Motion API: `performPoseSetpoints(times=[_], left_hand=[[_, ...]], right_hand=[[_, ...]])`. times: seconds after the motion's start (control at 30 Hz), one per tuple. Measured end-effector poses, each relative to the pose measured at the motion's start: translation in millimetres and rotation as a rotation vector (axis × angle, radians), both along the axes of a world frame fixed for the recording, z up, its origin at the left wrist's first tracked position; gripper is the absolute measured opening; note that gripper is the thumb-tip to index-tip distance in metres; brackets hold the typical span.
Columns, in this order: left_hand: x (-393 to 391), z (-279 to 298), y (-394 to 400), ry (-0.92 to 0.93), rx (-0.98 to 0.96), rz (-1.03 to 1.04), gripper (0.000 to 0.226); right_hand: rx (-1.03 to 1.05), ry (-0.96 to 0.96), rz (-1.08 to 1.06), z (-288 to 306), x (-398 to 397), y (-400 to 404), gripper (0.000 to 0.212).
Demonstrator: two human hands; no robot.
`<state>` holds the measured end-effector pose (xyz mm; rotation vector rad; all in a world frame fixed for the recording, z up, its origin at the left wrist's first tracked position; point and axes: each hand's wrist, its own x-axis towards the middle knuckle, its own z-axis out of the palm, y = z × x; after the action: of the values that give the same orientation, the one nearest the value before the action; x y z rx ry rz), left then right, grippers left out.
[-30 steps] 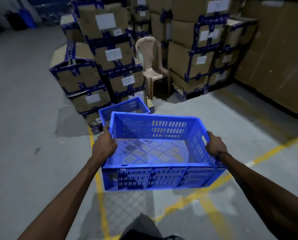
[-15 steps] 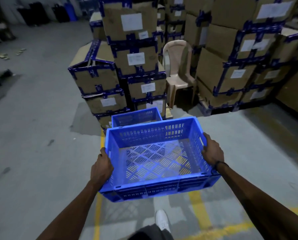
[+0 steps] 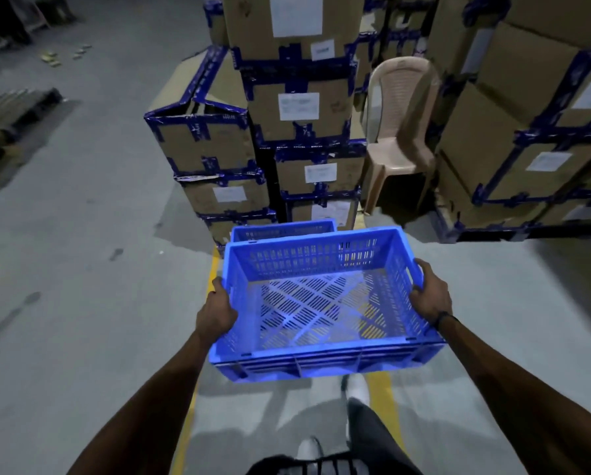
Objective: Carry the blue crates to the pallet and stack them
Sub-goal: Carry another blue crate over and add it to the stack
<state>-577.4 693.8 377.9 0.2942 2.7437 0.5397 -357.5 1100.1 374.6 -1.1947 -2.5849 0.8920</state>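
Crate in hand: you hold a bright blue perforated plastic crate (image 3: 324,303) in the air, well clear of the floor. Your left hand (image 3: 216,311) grips its left rim and your right hand (image 3: 430,296) its right rim, fingers of both curled over the top edge. It is empty; the slotted base shows the yellow floor line (image 3: 381,395) through it. Judging by that, it should feel light and stiff, though the smooth plastic may slip, so stay on the side rims. A second blue plastic crate (image 3: 282,229) sits just beyond, low at the foot of the taped brown cardboard boxes (image 3: 300,108); its inside is hidden. Whether it rests on a pallet, you cannot tell. A beige plastic chair (image 3: 402,132) stands behind.
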Motion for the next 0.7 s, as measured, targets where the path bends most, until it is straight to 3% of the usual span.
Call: performPoseSetpoints(times=[0.4,0.7], left_hand=[[-137,-51,95,-0.145,-0.005,0.096,0.079],[-220,-90,133,-0.217,0.004,0.126,0.085]], right_hand=[[-0.112,-0.032,0.146,-51,-161,115,0.069],[-0.207,-0.022,0.099,-101,-244,147,0.080]])
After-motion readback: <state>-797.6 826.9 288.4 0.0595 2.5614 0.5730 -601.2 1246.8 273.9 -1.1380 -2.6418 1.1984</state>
